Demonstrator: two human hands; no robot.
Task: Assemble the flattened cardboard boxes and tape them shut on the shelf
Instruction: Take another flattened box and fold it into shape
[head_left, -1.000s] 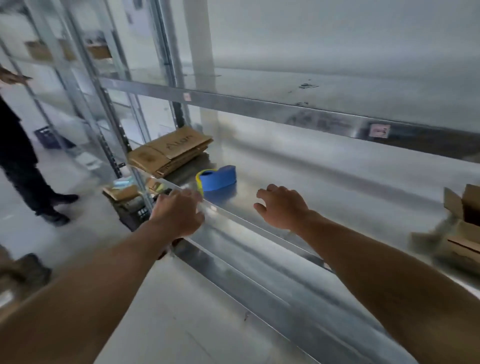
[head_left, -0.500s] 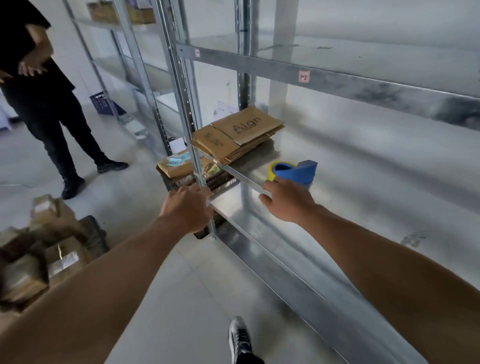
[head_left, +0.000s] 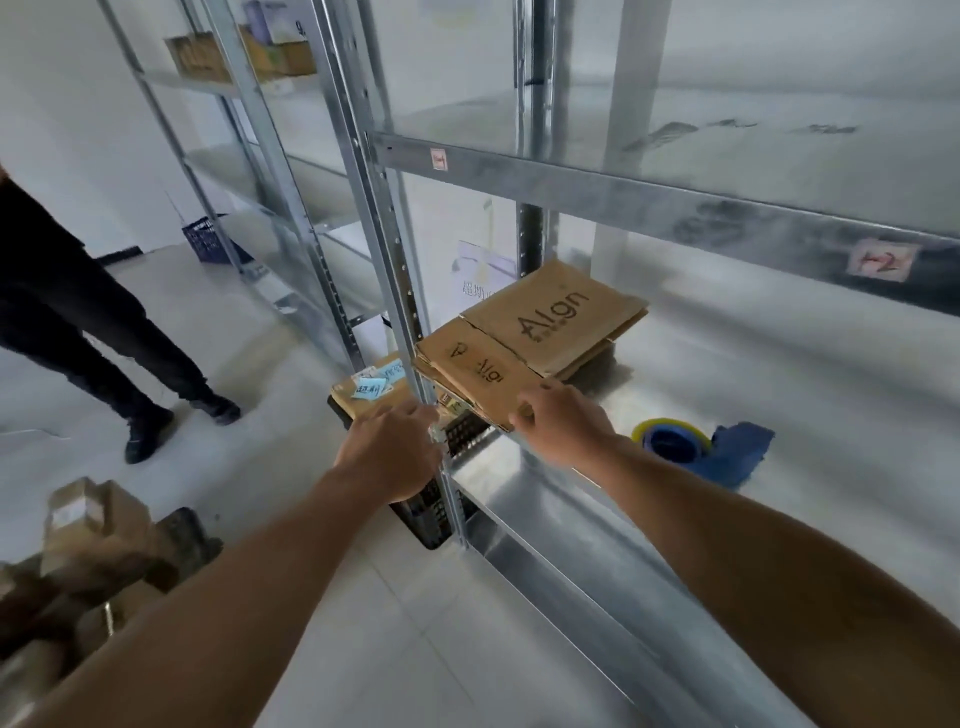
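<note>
Since the frame half a second earlier, our right hand (head_left: 563, 426) has left the blue tape dispenser with its yellow-rimmed roll (head_left: 691, 447) and reached the stack of flattened brown cardboard boxes (head_left: 530, 338). We now pinch the stack's near corner, fingers on top and thumb at the edge. From this grip the stack (printed "Align") extends away and to the right, lying flat on the galvanised steel shelf (head_left: 779, 395). The dispenser rests on the same shelf just right of the gripping hand, beyond our forearm. Our left hand (head_left: 392, 452) is curled just left of the grip, against the perforated steel upright (head_left: 395, 291); we cannot tell whether it holds the post. Farther left, a bystander in black clothing (head_left: 78, 312) stands on the floor.
</note>
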